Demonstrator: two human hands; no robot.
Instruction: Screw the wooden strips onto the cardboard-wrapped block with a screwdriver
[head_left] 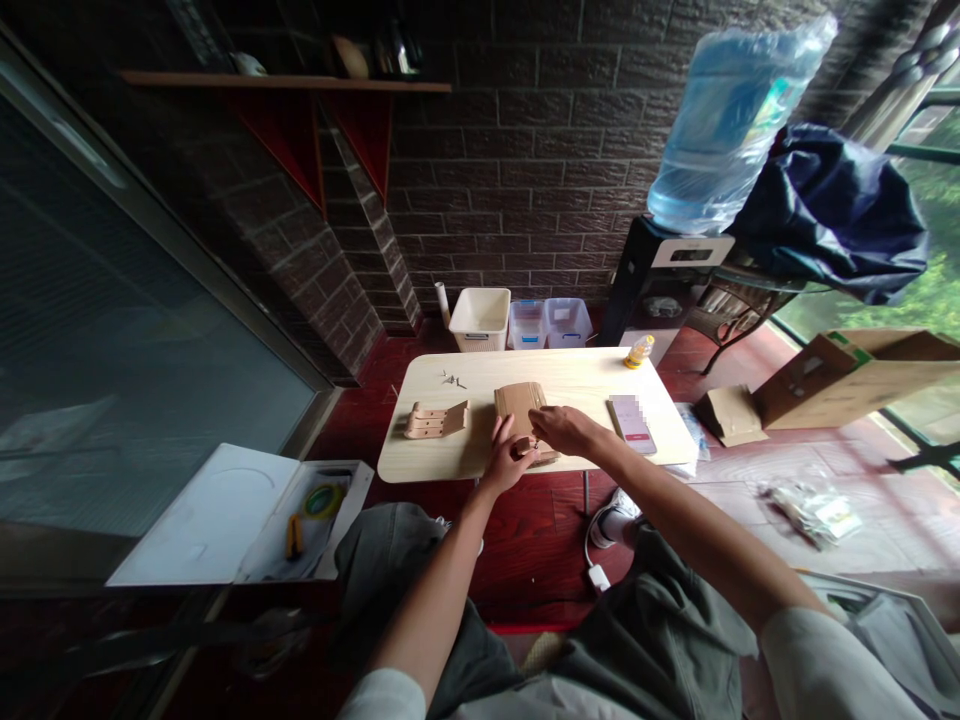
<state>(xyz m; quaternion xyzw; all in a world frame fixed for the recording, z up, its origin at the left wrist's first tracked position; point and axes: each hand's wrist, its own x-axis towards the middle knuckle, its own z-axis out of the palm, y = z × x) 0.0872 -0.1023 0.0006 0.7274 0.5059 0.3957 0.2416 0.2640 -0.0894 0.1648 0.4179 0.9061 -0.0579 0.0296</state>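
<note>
On a pale wood-topped table (pixel 480 465) lies a flat piece of brown cardboard (pixel 521 398). My left hand (pixel 508 462) is at its near edge, fingers closed around a small brown wooden piece (pixel 523 447). My right hand (pixel 556 428) is just to the right, curled in a fist with its fingertips close to that piece. Whatever it grips is hidden or too small to name. Left of the cardboard rests a light wooden part with holes (pixel 436 420). Several small screws (pixel 453 381) are scattered behind it.
A yellow-capped bottle (pixel 639 352) and a booklet (pixel 632 424) are on the table's right side. Plastic bins (pixel 480 320) stand by the brick wall, near a water dispenser (pixel 667 270). An open white case (pixel 300 520) sits at left; cardboard boxes (pixel 832 385) stand at right.
</note>
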